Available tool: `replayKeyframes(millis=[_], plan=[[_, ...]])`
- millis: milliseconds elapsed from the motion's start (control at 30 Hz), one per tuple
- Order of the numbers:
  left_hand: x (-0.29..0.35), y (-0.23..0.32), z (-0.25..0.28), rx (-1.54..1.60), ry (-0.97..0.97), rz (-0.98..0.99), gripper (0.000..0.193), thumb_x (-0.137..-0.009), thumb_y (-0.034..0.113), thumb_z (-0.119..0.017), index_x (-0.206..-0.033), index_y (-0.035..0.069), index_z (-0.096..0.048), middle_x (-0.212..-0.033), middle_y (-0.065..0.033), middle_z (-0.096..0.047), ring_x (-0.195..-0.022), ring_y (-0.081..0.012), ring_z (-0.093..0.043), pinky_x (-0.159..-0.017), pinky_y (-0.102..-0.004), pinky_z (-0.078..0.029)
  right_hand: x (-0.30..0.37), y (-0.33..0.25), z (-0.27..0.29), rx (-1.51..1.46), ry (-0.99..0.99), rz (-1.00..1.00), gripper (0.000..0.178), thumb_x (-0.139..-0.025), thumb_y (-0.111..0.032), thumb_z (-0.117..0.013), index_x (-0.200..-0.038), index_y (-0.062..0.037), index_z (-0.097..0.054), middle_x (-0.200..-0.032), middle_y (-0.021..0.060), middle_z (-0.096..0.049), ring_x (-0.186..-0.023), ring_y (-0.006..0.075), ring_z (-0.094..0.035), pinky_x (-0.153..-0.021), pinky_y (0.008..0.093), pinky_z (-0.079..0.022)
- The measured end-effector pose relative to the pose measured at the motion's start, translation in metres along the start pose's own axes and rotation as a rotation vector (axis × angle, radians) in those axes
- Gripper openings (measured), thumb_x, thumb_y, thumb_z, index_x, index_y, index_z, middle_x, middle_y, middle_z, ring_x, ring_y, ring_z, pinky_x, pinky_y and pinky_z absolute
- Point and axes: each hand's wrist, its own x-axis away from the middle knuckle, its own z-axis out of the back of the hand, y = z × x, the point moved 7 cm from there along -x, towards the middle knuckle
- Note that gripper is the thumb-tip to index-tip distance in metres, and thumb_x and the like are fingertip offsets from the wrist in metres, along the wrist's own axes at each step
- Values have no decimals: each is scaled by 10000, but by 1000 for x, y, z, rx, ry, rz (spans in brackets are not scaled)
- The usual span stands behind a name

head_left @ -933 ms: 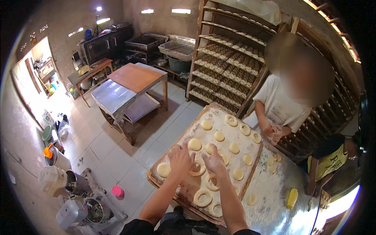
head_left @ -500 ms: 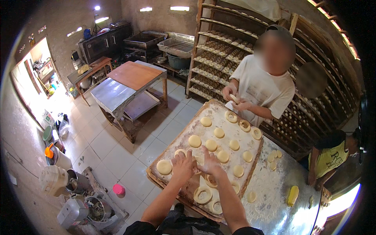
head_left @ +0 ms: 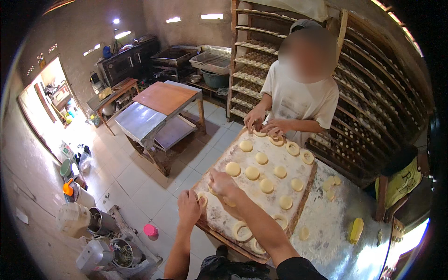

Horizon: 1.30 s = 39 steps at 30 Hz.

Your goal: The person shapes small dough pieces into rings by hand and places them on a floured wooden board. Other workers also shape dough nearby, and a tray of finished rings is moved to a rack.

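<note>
From the head camera, a floured wooden board [head_left: 303, 196] lies on the dusty metal table [head_left: 336, 233] and carries soft round dough discs [head_left: 252, 173] and some dough rings [head_left: 241, 230]. The left hand [head_left: 189, 207] grips the board's near-left edge, fingers curled on a dough piece [head_left: 202, 199]. The right hand [head_left: 221, 183] presses on the dough at that corner with bent fingers; whether it pinches anything I cannot tell. Opposite, another person [head_left: 298, 93] touches the rings at the far edge. Behind stand wooden racks [head_left: 254, 60] full of dough.
</note>
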Motion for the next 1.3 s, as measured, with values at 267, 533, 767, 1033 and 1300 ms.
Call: replayKeyframes(millis=[267, 533, 767, 1033, 1300], plan=[[1, 115, 18, 433, -52, -182, 254, -890, 79, -705, -1091, 27, -559, -970, -189, -632, -898, -401, -625, -759, -453, -500, 213, 125, 145, -695, 423, -139, 449, -913, -147, -726, -1329, -69, -577, -1010, 60, -692, -897, 132, -634, -825, 297, -528], [69, 372, -138, 772, -569, -534, 351, -880, 109, -737, -1190, 38, -587, -1078, -183, -674, -987, -369, -671, -816, -436, -541, 444, 318, 156, -326, 505, -731, 335, -923, -168, -698, -1248, -96, -655, -985, 145, -695, -879, 212, -671, -782, 359, -559], [105, 421, -242, 115, -491, -578, 332, -855, 90, -662, -1183, 61, -623, -1212, -162, -582, -1202, -375, -495, -1031, -479, -394, 483, 344, 146, 372, 476, -889, 402, -855, -307, -712, -1183, -100, -606, -1178, 247, -603, -1147, 402, -572, -951, 512, -475], [159, 438, -225, 646, -861, -259, 363, -971, 232, -645, -1205, -43, -609, -995, -168, -728, -882, -293, -709, -791, -388, -548, 487, 315, 165, -469, 446, -546, 352, -844, -141, -774, -1071, -43, -523, -909, 75, -616, -830, 200, -610, -767, 342, -502], [155, 450, -160, 1128, -976, -81, 323, -913, 178, -744, -1169, -7, -670, -1003, -57, -733, -887, -104, -655, -762, -305, -531, 497, 246, 187, -757, 561, -295, 446, -818, 14, -739, -1147, -52, -445, -968, 49, -565, -890, 131, -565, -775, 312, -496]])
